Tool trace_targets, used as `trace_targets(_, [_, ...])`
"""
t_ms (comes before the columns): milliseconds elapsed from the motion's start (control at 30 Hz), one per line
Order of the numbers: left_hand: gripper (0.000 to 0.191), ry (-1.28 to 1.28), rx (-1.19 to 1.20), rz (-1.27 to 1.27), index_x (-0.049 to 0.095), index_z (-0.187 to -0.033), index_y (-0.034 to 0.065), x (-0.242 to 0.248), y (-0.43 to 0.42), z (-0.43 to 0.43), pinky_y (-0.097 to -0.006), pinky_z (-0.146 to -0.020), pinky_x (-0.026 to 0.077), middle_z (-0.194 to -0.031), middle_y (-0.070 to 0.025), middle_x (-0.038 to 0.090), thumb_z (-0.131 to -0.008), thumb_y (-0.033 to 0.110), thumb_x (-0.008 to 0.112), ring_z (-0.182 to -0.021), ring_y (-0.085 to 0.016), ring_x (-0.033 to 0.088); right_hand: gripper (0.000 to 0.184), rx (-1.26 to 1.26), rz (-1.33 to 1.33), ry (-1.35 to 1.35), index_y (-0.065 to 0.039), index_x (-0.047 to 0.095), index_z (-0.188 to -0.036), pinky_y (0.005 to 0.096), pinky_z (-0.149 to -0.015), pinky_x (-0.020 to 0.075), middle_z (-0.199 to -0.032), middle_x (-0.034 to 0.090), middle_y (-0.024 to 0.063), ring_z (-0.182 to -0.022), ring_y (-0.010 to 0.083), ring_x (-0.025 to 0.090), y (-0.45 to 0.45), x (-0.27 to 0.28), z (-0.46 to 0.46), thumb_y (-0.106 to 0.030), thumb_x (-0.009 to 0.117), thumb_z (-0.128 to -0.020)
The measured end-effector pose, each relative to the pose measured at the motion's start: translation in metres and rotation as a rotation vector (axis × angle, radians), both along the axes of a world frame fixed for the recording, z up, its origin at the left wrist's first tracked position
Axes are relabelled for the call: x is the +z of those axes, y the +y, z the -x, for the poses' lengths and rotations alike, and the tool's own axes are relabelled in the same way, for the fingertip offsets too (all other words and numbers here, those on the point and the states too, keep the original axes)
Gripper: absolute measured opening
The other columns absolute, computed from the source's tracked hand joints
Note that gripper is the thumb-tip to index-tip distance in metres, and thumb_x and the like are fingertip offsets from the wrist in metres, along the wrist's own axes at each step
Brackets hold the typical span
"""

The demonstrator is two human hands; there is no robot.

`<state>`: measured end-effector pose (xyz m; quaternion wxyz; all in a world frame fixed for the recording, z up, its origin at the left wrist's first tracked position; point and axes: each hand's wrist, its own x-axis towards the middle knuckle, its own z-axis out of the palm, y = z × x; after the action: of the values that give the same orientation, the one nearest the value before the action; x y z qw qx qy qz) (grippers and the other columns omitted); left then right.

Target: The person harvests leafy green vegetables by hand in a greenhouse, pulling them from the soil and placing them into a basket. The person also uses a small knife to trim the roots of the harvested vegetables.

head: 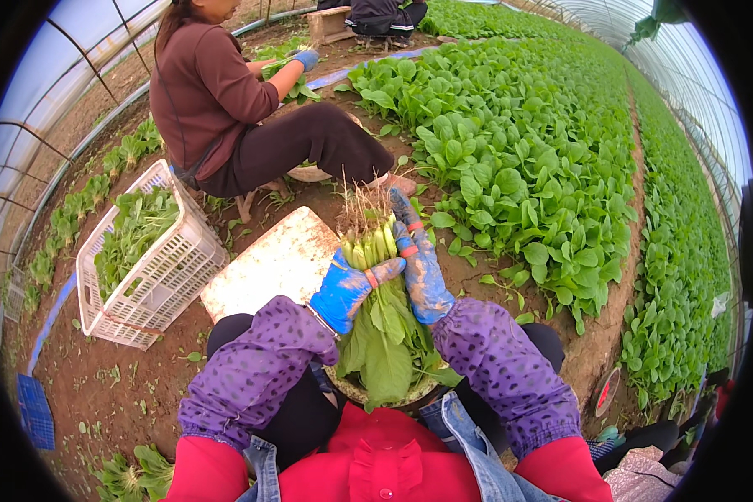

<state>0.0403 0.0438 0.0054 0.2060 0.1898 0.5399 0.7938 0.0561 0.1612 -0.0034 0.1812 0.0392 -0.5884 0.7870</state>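
Observation:
My left hand [346, 292], in a blue glove with its thumb laid across the stems, grips a bunch of leafy greens [379, 332]. The soil-caked roots [367, 210] point away from me and the leaves hang toward my lap. Along the bunch's right side lies my right hand [423, 270], in a muddy blue glove. Its fingers are straight and apart, touching the stems near the roots; its thumb is hidden. Below the leaves, between my knees, sits a round basin [408, 398], mostly covered by them.
A pale, soil-stained flat board [276, 257] lies ahead on the left. Beyond it stands a white plastic crate [163, 276] of greens. A seated co-worker [219, 94] handles greens ahead. Dense planted rows [514, 157] fill the right side. Loose plants [132, 474] lie at lower left.

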Motion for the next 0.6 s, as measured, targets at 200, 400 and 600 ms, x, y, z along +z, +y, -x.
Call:
trace_targets(200, [0.037,-0.02,0.026,0.015,0.053,-0.111,0.0031,-0.002,-0.005,0.008,-0.0289,-0.08,0.049,-0.1,-0.0053,0.06,-0.077,0.001,0.066,-0.09,-0.014,0.058,0.048,-0.463,-0.792,0.351,-0.015,0.059,-0.111,0.0369,-0.094,0.0377,-0.109,0.05,0.0076,-0.106,0.0259,0.047,0.019,0.042,-0.005,-0.003,0.069,-0.066])
trace_targets(400, [0.052,0.091,0.069,0.105,0.046,-0.118,0.0019,-0.028,-0.004,0.018,-0.0275,-0.08,0.047,-0.106,-0.0064,0.058,-0.073,0.005,0.071,-0.093,-0.014,0.056,0.028,-0.46,-1.082,0.274,-0.011,0.063,-0.085,0.0393,-0.086,0.0393,-0.107,0.053,0.0056,-0.102,0.0279,0.047,0.021,0.047,-0.011,0.001,0.069,-0.061])
trace_targets(600, [0.058,-0.034,0.134,0.052,0.04,-0.125,0.0007,-0.036,-0.005,0.038,-0.0314,-0.086,0.046,-0.114,-0.0111,0.055,-0.075,0.011,0.068,-0.1,-0.019,0.054,0.018,-0.12,-0.199,-0.067,-0.006,0.06,-0.093,0.0299,-0.084,0.0417,-0.102,0.058,0.0034,-0.094,0.0182,0.054,0.031,0.029,-0.005,-0.004,0.066,-0.076])
